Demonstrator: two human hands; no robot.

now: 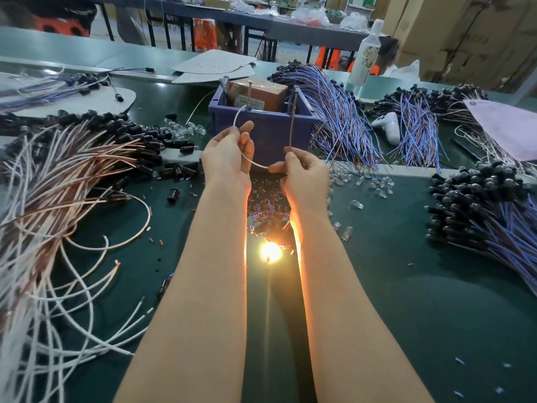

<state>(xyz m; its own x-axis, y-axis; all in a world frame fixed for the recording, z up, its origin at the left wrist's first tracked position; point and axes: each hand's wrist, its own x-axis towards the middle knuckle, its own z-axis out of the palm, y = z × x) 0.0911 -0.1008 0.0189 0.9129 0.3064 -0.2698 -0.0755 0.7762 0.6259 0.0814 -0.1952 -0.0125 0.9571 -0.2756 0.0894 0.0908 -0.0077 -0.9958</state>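
Around the two grips: green table [406,286] heaped with harnesses. White-and-copper wire pile [58,199] lies well out to the left of the left hand. Blue-wire bundles [343,120] lie beyond and to the right of the right hand. Purple bin [261,129] stands just behind both hands, with an upright metal post [250,93] at its near rim.

Left hand [226,155]: thumb and fingers pinch the white wire [236,119]. It arcs up from the grip toward the post and also runs across the palm toward the right fingertips.

Right hand [305,175]: pinches the brown wire [291,129], which rises straight from the grip to the bin's right rim.

Below both grips, between the forearms, a bulb [270,251] glows on the table.

Judgement: lighting test in hand; lamp passes. Next move calls for lifting both leads clear without letting them touch, then setting the piece aside.
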